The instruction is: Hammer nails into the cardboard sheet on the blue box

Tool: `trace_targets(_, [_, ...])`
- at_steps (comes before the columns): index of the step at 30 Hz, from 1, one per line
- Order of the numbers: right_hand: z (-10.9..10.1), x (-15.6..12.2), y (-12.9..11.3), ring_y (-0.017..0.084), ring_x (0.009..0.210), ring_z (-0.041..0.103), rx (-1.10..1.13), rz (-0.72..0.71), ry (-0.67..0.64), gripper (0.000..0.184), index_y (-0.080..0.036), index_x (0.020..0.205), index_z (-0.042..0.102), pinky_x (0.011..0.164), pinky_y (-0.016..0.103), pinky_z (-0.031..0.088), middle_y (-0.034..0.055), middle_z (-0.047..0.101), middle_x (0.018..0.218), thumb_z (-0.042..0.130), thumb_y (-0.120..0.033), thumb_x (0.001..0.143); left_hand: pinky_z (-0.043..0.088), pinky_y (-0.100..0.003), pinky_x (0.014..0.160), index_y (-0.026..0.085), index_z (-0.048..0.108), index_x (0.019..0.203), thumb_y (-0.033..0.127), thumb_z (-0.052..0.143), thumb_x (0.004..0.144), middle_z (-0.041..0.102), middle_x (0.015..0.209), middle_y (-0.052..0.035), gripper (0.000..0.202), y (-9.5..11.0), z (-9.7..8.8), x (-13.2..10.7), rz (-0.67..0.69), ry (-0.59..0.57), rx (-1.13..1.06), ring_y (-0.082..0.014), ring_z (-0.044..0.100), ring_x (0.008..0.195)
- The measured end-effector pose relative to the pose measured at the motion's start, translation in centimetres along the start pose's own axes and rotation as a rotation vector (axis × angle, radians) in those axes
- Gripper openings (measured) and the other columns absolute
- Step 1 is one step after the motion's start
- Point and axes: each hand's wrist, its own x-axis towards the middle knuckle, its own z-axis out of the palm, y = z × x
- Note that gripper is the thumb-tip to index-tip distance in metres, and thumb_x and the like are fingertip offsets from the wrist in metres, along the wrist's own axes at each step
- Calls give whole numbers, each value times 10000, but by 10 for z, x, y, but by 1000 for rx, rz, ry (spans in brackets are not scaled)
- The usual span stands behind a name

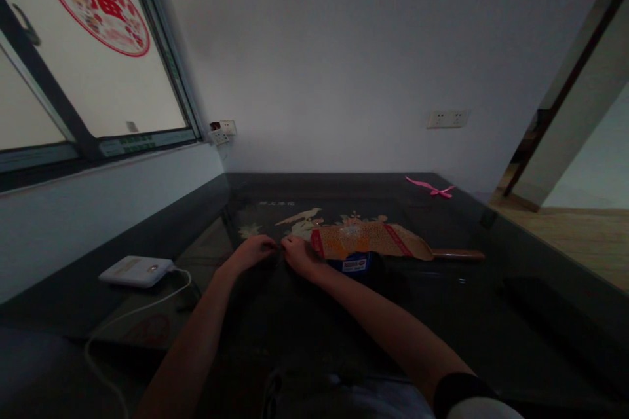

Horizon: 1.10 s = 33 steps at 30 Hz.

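Observation:
My left hand (256, 251) and my right hand (301, 255) are close together over the dark tabletop (304, 334), fingertips facing each other across a small gap. Both have their fingers curled in. Anything between them is too small and dark to make out. Right of my right hand lies a tan, woven-looking hand fan (376, 241) with red bands and a wooden handle pointing right. A small blue box (356, 264) with a white label sits in front of the fan, near my right wrist.
A white power bank (138, 271) with a white cable (142, 308) lies at the left. At the far right is a pink ribbon (432, 188). A dark, flat object (545, 314) rests at the right. The wall (334, 78) bounds the table's back.

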Motion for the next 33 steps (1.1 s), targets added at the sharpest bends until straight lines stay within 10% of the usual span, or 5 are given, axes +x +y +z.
trace_targets(12, [-46,-160,15,154,884,551,152,-305,-103,187,-222,980,588,717,247,449,46,600,993,462,-178,849,445,-271,799,192,660,894,220,502,786,664,911,-42,193,2,4,2,39,66,12,-167,593,870])
trace_targets(19, [-74,-242,87,155,853,593,134,21,63,240,-265,923,617,734,268,488,57,623,956,401,-177,867,438,-309,861,177,611,1004,274,451,853,623,1015,-71,240,88,-6,17,223,418,-163,-165,568,938])
trace_targets(25, [-96,-275,193,249,1021,558,-156,321,226,283,-245,1028,609,887,411,441,117,599,1099,421,-230,817,278,-427,1027,273,426,1283,471,618,718,359,1382,-103,629,184,2,45,451,14,-88,-273,339,1257])
trace_targets(33, [-117,-276,290,309,1163,453,-322,447,88,489,-196,1225,523,903,456,402,154,485,1296,535,-286,744,178,-621,965,318,180,1395,636,658,550,261,1418,-175,1021,206,25,80,276,-366,206,-440,253,1261])
